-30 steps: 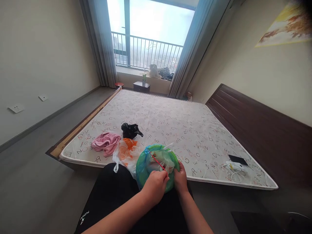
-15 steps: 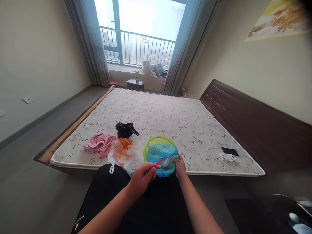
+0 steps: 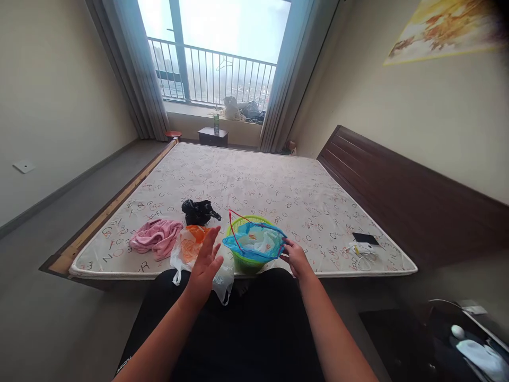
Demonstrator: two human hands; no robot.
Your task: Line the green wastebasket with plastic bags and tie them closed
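Note:
A green plastic basket (image 3: 249, 265) stands at the near edge of the mattress, lined with a blue drawstring garbage bag (image 3: 238, 243). The bag's mouth is spread, and crumpled whitish plastic lies inside. Its red drawstring (image 3: 231, 225) sticks up in a loop at the left. My right hand (image 3: 295, 257) grips the bag's right rim with fingers and thumb. My left hand (image 3: 204, 268) is raised left of the basket, fingers apart, holding nothing. Behind it lies a white and orange plastic bag (image 3: 190, 246), partly hidden by the hand.
A pink cloth (image 3: 156, 237) and a black plastic bag (image 3: 200, 212) lie to the left on the patterned mattress (image 3: 238, 178). At the right are a dark phone-like slab (image 3: 365, 239) and a white charger with cable (image 3: 361, 249). A dark headboard (image 3: 397, 183) runs along the right.
My left hand has let go of the red drawstring and moved left, opening. The blue bag's mouth now spreads wider and the basket sits more upright. The view has shifted slightly.

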